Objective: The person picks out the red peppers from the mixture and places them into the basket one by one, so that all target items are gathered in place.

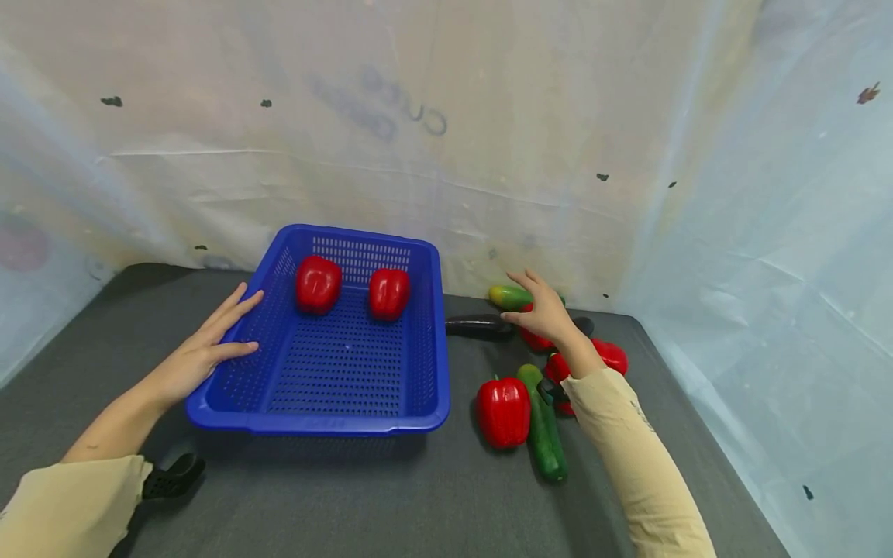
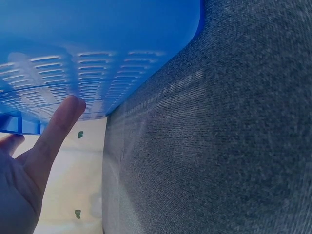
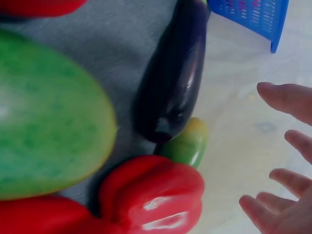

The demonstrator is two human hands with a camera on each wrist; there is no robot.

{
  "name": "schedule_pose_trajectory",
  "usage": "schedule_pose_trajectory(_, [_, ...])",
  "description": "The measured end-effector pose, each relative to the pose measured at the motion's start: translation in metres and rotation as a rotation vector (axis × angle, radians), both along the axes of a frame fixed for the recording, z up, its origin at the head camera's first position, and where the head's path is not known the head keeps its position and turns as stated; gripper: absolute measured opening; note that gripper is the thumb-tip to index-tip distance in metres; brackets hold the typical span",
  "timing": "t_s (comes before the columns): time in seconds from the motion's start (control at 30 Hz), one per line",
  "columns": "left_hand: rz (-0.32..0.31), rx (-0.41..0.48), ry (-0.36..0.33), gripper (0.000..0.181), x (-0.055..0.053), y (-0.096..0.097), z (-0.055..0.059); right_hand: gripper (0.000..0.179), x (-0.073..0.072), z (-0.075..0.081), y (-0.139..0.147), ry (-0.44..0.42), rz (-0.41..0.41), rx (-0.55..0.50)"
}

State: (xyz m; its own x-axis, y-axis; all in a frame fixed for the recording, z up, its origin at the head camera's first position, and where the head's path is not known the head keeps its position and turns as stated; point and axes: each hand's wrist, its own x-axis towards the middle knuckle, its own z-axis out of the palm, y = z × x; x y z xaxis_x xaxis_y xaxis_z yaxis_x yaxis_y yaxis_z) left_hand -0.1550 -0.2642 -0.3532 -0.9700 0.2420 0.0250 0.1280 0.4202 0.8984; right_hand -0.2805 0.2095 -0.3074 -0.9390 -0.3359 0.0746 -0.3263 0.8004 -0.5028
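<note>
A blue perforated basket stands on the grey cloth, tilted towards me, with one red bell pepper and another bell pepper inside. My left hand rests against its left side with straight fingers; in the left wrist view a fingertip touches the slotted wall. Over the pile at right, my right hand is spread and holds nothing. Closest to it lies a dark eggplant, right of the basket. Behind that is a yellow-tipped cucumber. A red bell pepper sits beside the eggplant's rounded end.
Nearer me stand a red bell pepper and a long green cucumber. More red peppers lie partly behind my right forearm. A plastic-covered wall rises behind the grey cloth, and another sheet closes the right side.
</note>
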Motion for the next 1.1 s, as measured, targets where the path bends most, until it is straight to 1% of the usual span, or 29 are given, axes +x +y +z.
schedule_pose_trajectory(0.23, [-0.006, 0.009, 0.007, 0.068, 0.001, 0.000, 0.000, 0.074, -0.002, -0.015, 0.014, 0.018, -0.036, 0.043])
schedule_pose_trajectory(0.4, [-0.002, 0.013, 0.005, 0.068, 0.001, 0.000, 0.001, 0.074, -0.002, -0.022, 0.021, 0.018, -0.052, 0.059])
schedule_pose_trajectory(0.53, [-0.002, 0.011, 0.002, 0.067, 0.001, 0.001, 0.001, 0.075, -0.002, -0.026, 0.025, 0.006, -0.069, 0.067])
schedule_pose_trajectory(0.8, [-0.003, 0.007, 0.000, 0.067, 0.001, 0.000, -0.001, 0.077, -0.002, -0.033, 0.032, -0.057, -0.109, 0.085])
schedule_pose_trajectory(1.1, [-0.007, 0.009, 0.002, 0.067, 0.000, -0.001, -0.002, 0.078, -0.004, -0.037, 0.040, -0.077, -0.103, 0.120])
